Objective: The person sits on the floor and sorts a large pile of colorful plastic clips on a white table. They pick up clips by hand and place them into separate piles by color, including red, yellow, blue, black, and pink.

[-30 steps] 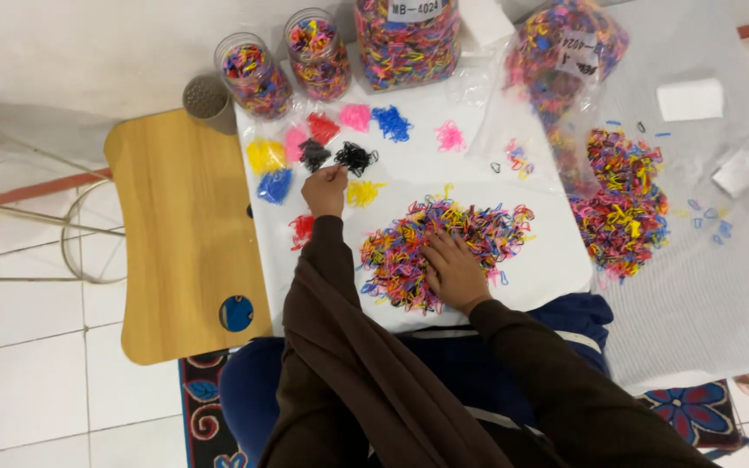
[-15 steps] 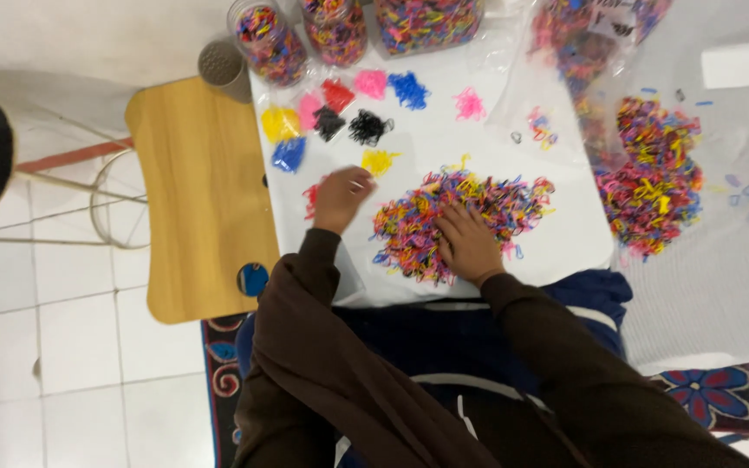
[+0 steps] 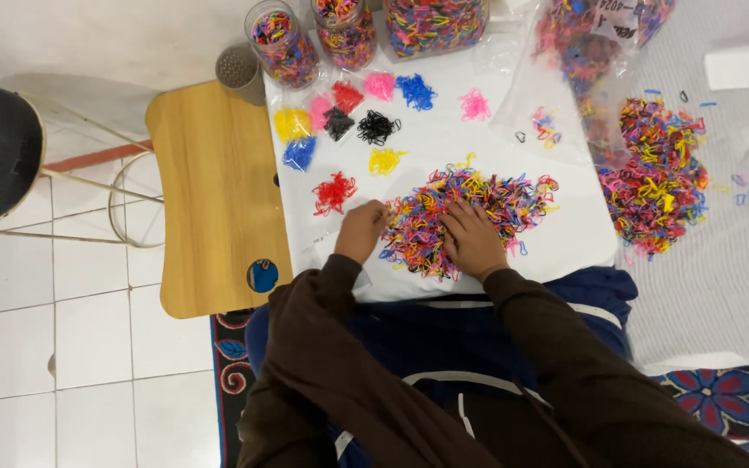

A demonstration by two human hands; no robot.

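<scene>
White tiles and a patterned rug frame a low white board point(image 3: 444, 147) where a person sits sorting. Their right hand point(image 3: 475, 241) lies flat on the mixed pile of coloured rubber bands point(image 3: 478, 204), fingers spread and pressed into its lower middle. The left hand point(image 3: 362, 230) sits at the pile's left end, fingers curled in; whether it pinches a band I cannot tell. The pile's long axis runs left to right, rising toward the right, so both hands meet it from the near side. Just up-left of the left hand lies a small red heap point(image 3: 334, 192), nearer that hand than the right. Farther off sit yellow point(image 3: 385, 160), black point(image 3: 376, 127) and blue point(image 3: 415, 91) heaps, then jars point(image 3: 281, 42).
</scene>
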